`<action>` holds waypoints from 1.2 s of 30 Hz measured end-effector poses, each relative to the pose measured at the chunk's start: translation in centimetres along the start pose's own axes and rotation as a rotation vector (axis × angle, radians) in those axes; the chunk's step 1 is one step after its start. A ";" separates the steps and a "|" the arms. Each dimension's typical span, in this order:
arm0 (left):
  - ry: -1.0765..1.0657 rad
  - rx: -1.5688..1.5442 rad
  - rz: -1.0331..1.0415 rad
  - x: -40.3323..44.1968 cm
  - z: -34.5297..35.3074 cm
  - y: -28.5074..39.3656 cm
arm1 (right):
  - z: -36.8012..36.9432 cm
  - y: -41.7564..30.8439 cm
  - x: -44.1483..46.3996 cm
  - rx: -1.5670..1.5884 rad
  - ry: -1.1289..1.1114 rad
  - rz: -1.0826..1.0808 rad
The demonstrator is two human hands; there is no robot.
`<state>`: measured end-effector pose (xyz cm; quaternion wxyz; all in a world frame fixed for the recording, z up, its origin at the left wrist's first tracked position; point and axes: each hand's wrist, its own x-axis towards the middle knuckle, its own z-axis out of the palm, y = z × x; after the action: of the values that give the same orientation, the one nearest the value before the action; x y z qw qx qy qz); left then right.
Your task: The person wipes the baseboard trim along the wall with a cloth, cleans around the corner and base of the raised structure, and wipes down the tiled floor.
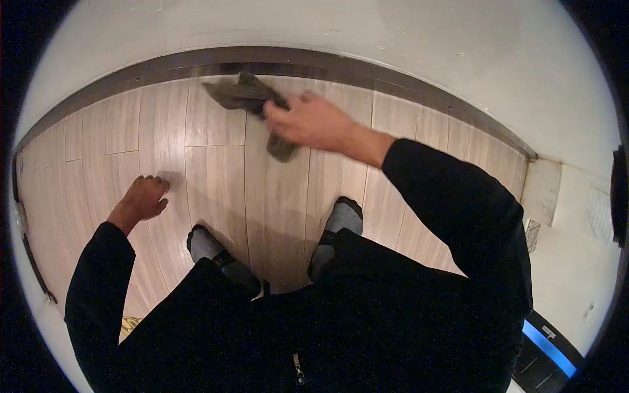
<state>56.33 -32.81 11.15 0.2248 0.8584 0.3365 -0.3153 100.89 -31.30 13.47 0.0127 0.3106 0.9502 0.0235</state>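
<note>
My right hand [313, 121] is closed on a dark grey-green cloth [239, 93]. One part of the cloth spreads out to the left of my fingers, near the skirting. Another bit hangs below the hand, over the floor. The hand and the cloth are slightly blurred. My left hand [144, 198] is over the wooden floor [216, 170] at the left, its fingers curled in and nothing seen in them.
A dark skirting board [288, 64] curves along the foot of the white wall [262, 26]. My feet in grey socks [344, 216] stand on the planks. At the lower right is a black object with a blue stripe [549, 347].
</note>
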 end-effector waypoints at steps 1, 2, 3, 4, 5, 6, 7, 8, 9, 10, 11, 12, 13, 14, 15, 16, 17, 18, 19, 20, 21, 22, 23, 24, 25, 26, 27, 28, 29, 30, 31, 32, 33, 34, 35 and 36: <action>-0.018 -0.005 -0.019 -0.4 0.2 0.1 | 1.8 2.4 -1.5 -0.002 -0.091 0.095; -0.035 -0.011 -0.036 -0.8 0.4 0.1 | 3.5 4.7 -3.0 -0.013 -0.183 0.189; -0.051 -0.015 -0.054 -1.0 0.7 0.1 | 3.6 6.5 -5.9 -0.037 -0.218 0.223; -0.038 -0.022 -0.044 -1.1 1.1 -0.1 | 3.7 8.3 -8.8 -0.062 -0.255 0.256; -0.021 -0.029 -0.039 -1.0 1.7 -0.4 | 3.6 9.4 -12.3 -0.088 -0.238 0.241; -0.009 -0.038 -0.035 -1.0 2.0 -0.6 | 3.5 10.5 -15.7 -0.114 -0.220 0.226; -0.008 -0.041 -0.036 -1.0 2.0 -0.7 | 3.8 10.9 -19.9 -0.157 -0.251 0.302; -0.006 -0.046 -0.039 -1.0 1.5 -0.7 | 4.2 11.3 -24.1 -0.202 -0.285 0.377; 0.001 -0.053 -0.044 -0.7 1.3 -0.7 | 4.8 11.5 -27.5 -0.253 -0.317 0.500; -0.015 -0.047 -0.048 -0.4 1.2 -0.7 | 2.4 10.7 -28.2 -0.124 -0.430 0.946; -0.032 -0.037 -0.050 -0.1 0.9 -0.8 | 2.5 12.0 -31.3 -0.054 -0.637 1.359; -0.046 -0.027 -0.055 0.2 0.8 -0.9 | 1.7 12.7 -34.1 -0.053 -0.806 1.608; -0.032 -0.015 -0.039 0.5 0.9 -1.0 | 0.4 13.2 -37.0 -0.075 -0.938 1.535; -0.021 0.002 -0.021 0.8 1.0 -1.3 | -1.1 13.5 -40.0 -0.079 -1.071 1.453; -0.013 0.023 0.002 1.2 1.0 -1.6 | -2.3 13.9 -42.3 -0.064 -1.152 1.384; -0.014 0.034 0.009 1.5 0.6 -1.7 | -3.3 13.8 -43.1 -0.037 -1.177 1.344; -0.013 0.039 0.015 1.8 0.4 -1.7 | -3.6 13.8 -43.4 -0.017 -1.172 1.320; -0.009 0.043 0.018 2.1 0.0 -1.5 | -4.0 13.6 -42.5 -0.006 -1.146 1.299; -0.020 0.042 0.022 2.4 -0.5 -1.3 | -4.6 13.0 -39.5 0.015 -1.106 1.278; -0.033 0.044 0.024 2.6 -0.9 -1.1 | -5.4 12.4 -36.4 0.035 -1.068 1.255; -0.047 0.048 0.024 2.6 -1.3 -1.0 | -6.0 11.7 -33.4 0.060 -1.027 1.234; -0.030 0.055 0.038 2.7 -1.2 -1.0 | -7.3 10.6 -28.6 0.110 -1.044 1.173; -0.015 0.062 0.051 2.9 -1.0 -1.0 | -9.1 9.6 -23.2 0.163 -1.060 1.110; 0.002 0.067 0.061 3.0 -0.8 -1.0 | -11.1 8.3 -18.4 0.236 -1.038 1.001; 0.016 0.060 0.064 3.0 -0.8 -0.9 | -13.1 6.7 -14.2 0.300 -1.008 0.888; 0.029 0.054 0.064 3.1 -1.1 -0.8 | -14.7 4.9 -11.1 0.355 -0.856 0.785; 0.043 0.047 0.063 3.0 -1.4 -0.7 | -16.0 3.6 -8.6 0.430 -0.750 0.567; 0.023 0.038 0.040 2.8 -1.9 -0.3 | -16.2 2.3 -6.8 0.461 -0.481 0.370; 0.004 0.028 0.021 2.7 -2.4 0.3 | -17.1 1.0 -4.4 0.560 -0.356 0.320; -0.011 0.020 0.007 2.6 -2.8 0.5 | -16.9 0.0 -2.8 0.550 -0.204 0.222; 0.006 0.028 0.005 2.4 -2.8 0.4 | -15.9 -0.6 -1.1 0.509 -0.047 0.167; 0.027 0.034 0.015 2.1 -2.4 0.3 | -14.6 -0.7 0.0 0.461 0.100 0.117; 0.051 0.037 0.031 2.3 -2.3 0.5 | -13.1 -0.1 0.6 0.374 0.134 0.091; 0.022 0.053 0.025 2.0 -2.8 0.9 | -11.3 0.8 1.0 0.289 0.165 0.061; 0.024 0.027 0.019 2.0 -2.9 1.2 | -9.7 1.9 0.9 0.209 0.197 0.027; 0.017 -0.002 0.010 2.2 -2.7 1.3 | -8.2 3.3 -0.3 0.118 0.020 0.108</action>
<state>59.58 -31.14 11.70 0.2244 0.8625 0.3344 -0.3063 102.76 -29.13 21.88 -0.0165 0.3615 0.9318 -0.0286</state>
